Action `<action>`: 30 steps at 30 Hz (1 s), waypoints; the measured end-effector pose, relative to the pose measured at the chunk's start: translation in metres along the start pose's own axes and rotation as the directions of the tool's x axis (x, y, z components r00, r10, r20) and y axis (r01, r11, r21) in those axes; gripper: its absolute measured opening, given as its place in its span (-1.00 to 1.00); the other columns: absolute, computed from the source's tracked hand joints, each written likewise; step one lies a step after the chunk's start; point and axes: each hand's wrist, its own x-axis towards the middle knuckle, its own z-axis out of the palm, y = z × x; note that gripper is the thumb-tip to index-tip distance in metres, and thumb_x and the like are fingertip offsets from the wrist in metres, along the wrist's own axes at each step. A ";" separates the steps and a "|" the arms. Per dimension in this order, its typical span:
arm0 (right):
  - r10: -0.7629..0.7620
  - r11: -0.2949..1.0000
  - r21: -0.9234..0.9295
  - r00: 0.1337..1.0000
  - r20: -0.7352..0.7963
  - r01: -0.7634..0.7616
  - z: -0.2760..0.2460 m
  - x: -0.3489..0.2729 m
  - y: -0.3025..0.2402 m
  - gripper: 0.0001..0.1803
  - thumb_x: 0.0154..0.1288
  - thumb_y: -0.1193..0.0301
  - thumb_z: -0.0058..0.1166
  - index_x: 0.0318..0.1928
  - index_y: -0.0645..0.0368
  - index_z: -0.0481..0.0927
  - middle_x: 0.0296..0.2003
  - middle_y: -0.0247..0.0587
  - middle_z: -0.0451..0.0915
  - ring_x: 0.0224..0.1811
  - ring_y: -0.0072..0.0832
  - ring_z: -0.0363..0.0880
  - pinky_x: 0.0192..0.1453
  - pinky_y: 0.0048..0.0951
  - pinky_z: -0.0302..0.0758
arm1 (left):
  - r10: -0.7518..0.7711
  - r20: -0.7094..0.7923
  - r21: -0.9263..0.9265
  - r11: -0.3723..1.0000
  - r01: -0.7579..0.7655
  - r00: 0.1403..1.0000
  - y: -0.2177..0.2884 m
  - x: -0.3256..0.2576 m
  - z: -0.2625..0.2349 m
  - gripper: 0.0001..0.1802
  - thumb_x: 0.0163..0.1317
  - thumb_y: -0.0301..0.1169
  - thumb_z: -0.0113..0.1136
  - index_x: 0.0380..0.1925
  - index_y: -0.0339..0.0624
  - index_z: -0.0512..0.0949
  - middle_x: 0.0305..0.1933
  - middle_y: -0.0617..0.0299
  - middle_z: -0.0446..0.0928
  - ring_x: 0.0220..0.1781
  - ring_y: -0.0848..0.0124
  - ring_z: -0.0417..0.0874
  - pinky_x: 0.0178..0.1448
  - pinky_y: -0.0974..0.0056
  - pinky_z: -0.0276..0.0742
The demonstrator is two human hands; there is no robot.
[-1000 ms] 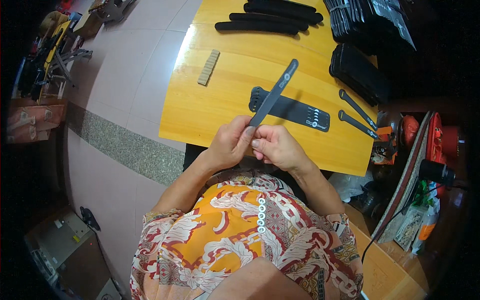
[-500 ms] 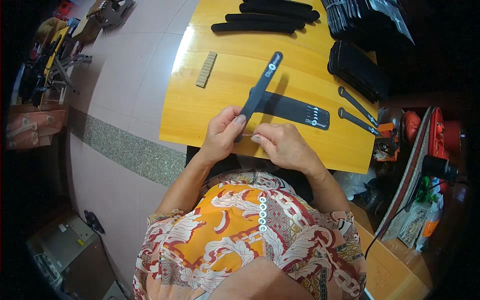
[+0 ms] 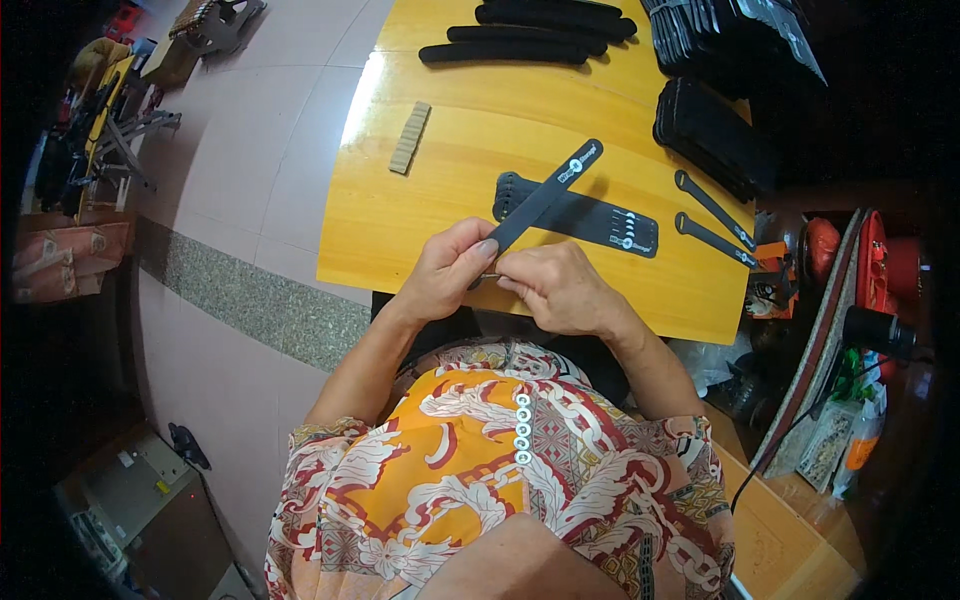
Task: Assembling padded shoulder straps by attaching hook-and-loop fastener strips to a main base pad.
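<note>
While the left hand closes firmly, thumb on top, around the lower part of a dark grey strap, the right hand bunches its fingertips just beside the strap's lower end; what they pinch, if anything, is too small to tell. From the grip, the strap slants away rightward, crossing above fanned, stacked straps. Farther right lie two loose straps; ahead and left, a ribbed tan strip; well beyond, black padded rolls.
</note>
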 end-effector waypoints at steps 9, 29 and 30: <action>-0.045 0.972 -0.235 0.995 -0.090 0.023 -0.005 -0.002 -0.014 -0.86 0.15 0.49 -0.02 -0.50 0.30 0.44 -0.59 -0.03 0.49 -0.54 -0.24 0.48 -0.38 -0.32 0.40 | 0.074 -0.060 0.133 0.989 -0.066 0.995 -0.001 -0.003 0.010 -0.85 0.28 -0.46 -0.06 -0.29 -0.33 0.44 -0.47 0.33 0.37 -0.41 0.59 0.35 -0.32 0.46 0.32; 0.234 0.820 0.521 0.969 0.077 -0.239 0.010 -0.002 -0.010 -0.80 0.25 0.43 -0.10 -0.43 0.32 0.48 -0.68 -0.15 0.41 -0.64 -0.38 0.45 -0.50 -0.32 0.38 | 0.011 -0.163 -0.178 0.983 -0.040 0.987 -0.006 -0.005 0.019 -0.86 0.31 -0.43 -0.07 -0.30 -0.28 0.43 -0.50 0.39 0.39 -0.47 0.68 0.34 -0.43 0.52 0.27; 0.178 0.940 0.297 0.984 -0.013 -0.166 0.005 0.000 -0.017 -0.81 0.24 0.44 -0.09 -0.45 0.31 0.46 -0.66 -0.07 0.44 -0.62 -0.26 0.49 -0.50 -0.26 0.40 | -0.016 -0.217 -0.199 0.980 -0.028 0.976 -0.006 -0.004 0.019 -0.87 0.31 -0.43 -0.07 -0.31 -0.27 0.43 -0.51 0.40 0.38 -0.48 0.69 0.33 -0.45 0.52 0.25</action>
